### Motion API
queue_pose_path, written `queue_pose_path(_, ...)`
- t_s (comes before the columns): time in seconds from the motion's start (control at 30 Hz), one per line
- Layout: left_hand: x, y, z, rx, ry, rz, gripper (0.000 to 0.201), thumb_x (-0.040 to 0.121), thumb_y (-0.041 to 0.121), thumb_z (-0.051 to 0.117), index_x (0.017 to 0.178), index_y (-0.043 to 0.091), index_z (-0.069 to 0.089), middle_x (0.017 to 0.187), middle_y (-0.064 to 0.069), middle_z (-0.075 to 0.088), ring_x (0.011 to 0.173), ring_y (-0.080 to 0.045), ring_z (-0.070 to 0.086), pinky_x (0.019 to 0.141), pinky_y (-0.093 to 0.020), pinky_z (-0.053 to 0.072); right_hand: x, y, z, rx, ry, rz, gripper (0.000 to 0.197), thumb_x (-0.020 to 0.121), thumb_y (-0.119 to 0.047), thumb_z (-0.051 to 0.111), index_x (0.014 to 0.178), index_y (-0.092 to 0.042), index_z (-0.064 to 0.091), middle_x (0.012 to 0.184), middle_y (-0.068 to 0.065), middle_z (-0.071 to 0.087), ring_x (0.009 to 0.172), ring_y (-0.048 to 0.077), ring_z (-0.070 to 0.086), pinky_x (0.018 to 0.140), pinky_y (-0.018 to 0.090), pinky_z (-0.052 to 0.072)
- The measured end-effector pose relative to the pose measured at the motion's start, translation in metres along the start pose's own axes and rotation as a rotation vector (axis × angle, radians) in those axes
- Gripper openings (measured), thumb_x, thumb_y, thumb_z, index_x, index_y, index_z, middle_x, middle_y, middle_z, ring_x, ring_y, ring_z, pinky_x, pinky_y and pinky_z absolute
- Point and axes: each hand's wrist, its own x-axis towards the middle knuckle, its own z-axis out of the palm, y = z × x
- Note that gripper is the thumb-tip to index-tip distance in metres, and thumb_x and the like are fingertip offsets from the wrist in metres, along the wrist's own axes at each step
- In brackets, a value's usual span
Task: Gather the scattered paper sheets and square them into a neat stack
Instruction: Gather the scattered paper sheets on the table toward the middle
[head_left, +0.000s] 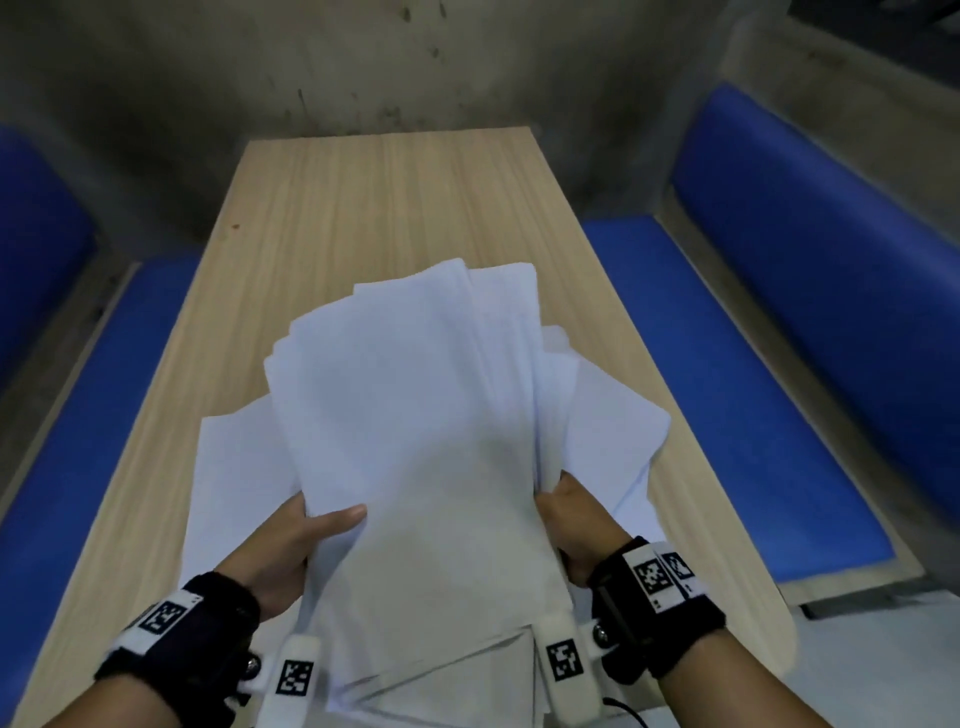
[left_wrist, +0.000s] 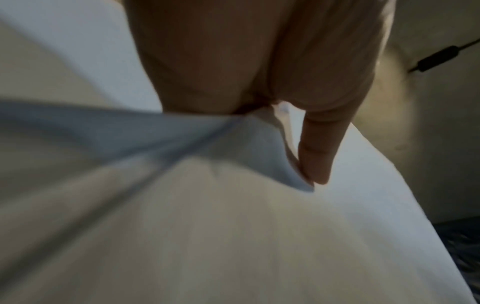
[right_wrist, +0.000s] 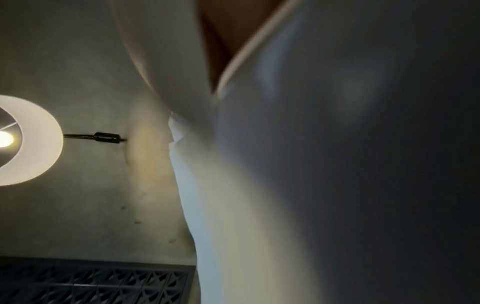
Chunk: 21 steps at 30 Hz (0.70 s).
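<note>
Both of my hands hold a loose, fanned bundle of white paper sheets (head_left: 415, 426) tilted up above the wooden table (head_left: 384, 197). My left hand (head_left: 306, 530) grips the bundle's left edge, thumb lying on top. At the right edge my right hand (head_left: 571, 514) pinches it; its fingers are hidden behind the paper. The sheets' far ends splay out unevenly. More white sheets lie flat on the table below, at the left (head_left: 234, 467) and at the right (head_left: 613, 421). In the left wrist view the thumb (left_wrist: 317, 148) presses on the paper (left_wrist: 233, 226). Paper (right_wrist: 285, 185) fills the right wrist view.
Blue padded benches run along both sides of the table, on the left (head_left: 78, 441) and on the right (head_left: 727, 389). A grey concrete wall (head_left: 363, 67) closes the far end. A lit round lamp (right_wrist: 26, 139) shows in the right wrist view.
</note>
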Motion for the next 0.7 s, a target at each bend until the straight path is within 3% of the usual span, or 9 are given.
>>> queue_pose_path(0.07, -0.005, -0.007, -0.011, 0.023, 0.099, 0.017, 0.039, 0.083, 0.006, 0.066, 0.121, 0.001, 0.059, 0.120, -0.019, 0.068, 0.104, -0.030, 0.069, 0.087, -0.037, 0.052, 0.006, 0.009, 0.009, -0.020, -0.005, 0.054, 0.018, 0.093, -0.010, 0.057, 0.105, -0.016, 0.069, 0.092, 0.005, 0.076, 0.083, 0.019, 0.073, 0.070, 0.032, 0.059)
queue_pose_path(0.13, -0.004, -0.022, -0.023, 0.031, 0.195, 0.026, 0.033, 0.087, 0.000, 0.058, 0.119, 0.006, 0.061, 0.118, -0.018, 0.069, 0.106, -0.034, 0.065, 0.096, -0.044, 0.046, 0.013, 0.025, 0.004, -0.014, 0.077, 0.103, 0.018, 0.095, -0.022, 0.054, 0.106, -0.014, 0.065, 0.094, 0.008, 0.073, 0.079, 0.024, 0.070, 0.066, 0.034, 0.058)
queue_pose_path(0.2, -0.009, -0.027, -0.038, -0.029, 0.309, 0.017, 0.030, 0.089, -0.002, 0.055, 0.116, 0.009, 0.062, 0.111, -0.015, 0.070, 0.100, -0.033, 0.063, 0.095, -0.044, 0.046, 0.026, 0.037, -0.012, -0.098, 0.344, 0.134, 0.022, 0.094, -0.029, 0.054, 0.107, -0.011, 0.058, 0.098, 0.013, 0.067, 0.077, 0.027, 0.064, 0.064, 0.032, 0.049)
queue_pose_path(0.27, -0.012, -0.036, -0.063, -0.113, 0.396, 0.000, 0.031, 0.088, 0.003, 0.060, 0.119, 0.006, 0.059, 0.106, -0.013, 0.071, 0.091, -0.029, 0.067, 0.083, -0.041, 0.052, 0.039, 0.048, -0.037, -0.302, 0.647, 0.180, 0.046, 0.088, -0.034, 0.062, 0.122, -0.006, 0.050, 0.121, 0.017, 0.060, 0.103, 0.032, 0.060, 0.081, 0.035, 0.046)
queue_pose_path(0.33, -0.014, -0.046, -0.085, -0.179, 0.488, -0.039, 0.048, 0.082, 0.013, 0.069, 0.125, 0.001, 0.052, 0.116, -0.015, 0.068, 0.093, -0.027, 0.069, 0.075, -0.039, 0.057, 0.049, 0.053, -0.054, -0.453, 0.806, 0.264, 0.075, 0.079, -0.042, 0.070, 0.133, 0.000, 0.039, 0.137, 0.021, 0.048, 0.124, 0.037, 0.048, 0.098, 0.043, 0.042)
queue_pose_path(0.43, -0.018, -0.046, -0.092, -0.253, 0.500, -0.010, 0.018, 0.092, 0.003, 0.052, 0.105, 0.009, 0.063, 0.102, -0.008, 0.074, 0.070, -0.020, 0.075, 0.060, -0.034, 0.061, 0.062, 0.052, -0.048, -0.583, 0.872, 0.335, 0.105, 0.065, -0.054, 0.076, 0.141, -0.002, 0.025, 0.144, 0.020, 0.035, 0.133, 0.036, 0.034, 0.107, 0.050, 0.033)
queue_pose_path(0.5, -0.019, -0.044, -0.086, -0.229, 0.472, -0.001, 0.023, 0.092, 0.000, 0.049, 0.104, 0.012, 0.065, 0.089, -0.003, 0.078, 0.067, -0.018, 0.075, 0.066, -0.036, 0.061, 0.070, 0.050, -0.037, -0.747, 0.847, 0.348, 0.120, 0.058, -0.055, 0.079, 0.147, -0.011, 0.013, 0.146, 0.016, 0.029, 0.137, 0.033, 0.028, 0.109, 0.048, 0.030)
queue_pose_path(0.6, -0.018, -0.046, -0.083, -0.179, 0.494, -0.009, 0.021, 0.091, 0.002, 0.054, 0.109, 0.005, 0.064, 0.083, -0.001, 0.078, 0.068, -0.015, 0.074, 0.091, -0.045, 0.052, 0.079, 0.052, -0.030, -0.923, 0.790, 0.306, 0.119, 0.059, -0.047, 0.083, 0.148, -0.020, 0.008, 0.145, 0.012, 0.028, 0.136, 0.031, 0.026, 0.102, 0.047, 0.036)
queue_pose_path(0.7, -0.016, -0.047, -0.080, -0.171, 0.498, -0.059, 0.031, 0.089, 0.006, 0.059, 0.116, -0.010, 0.059, 0.099, -0.011, 0.076, 0.080, -0.022, 0.072, 0.106, -0.049, 0.038, 0.082, 0.050, -0.034, -0.884, 0.786, 0.213, 0.102, 0.070, -0.025, 0.080, 0.146, -0.020, 0.012, 0.143, 0.012, 0.032, 0.133, 0.030, 0.032, 0.094, 0.046, 0.043)
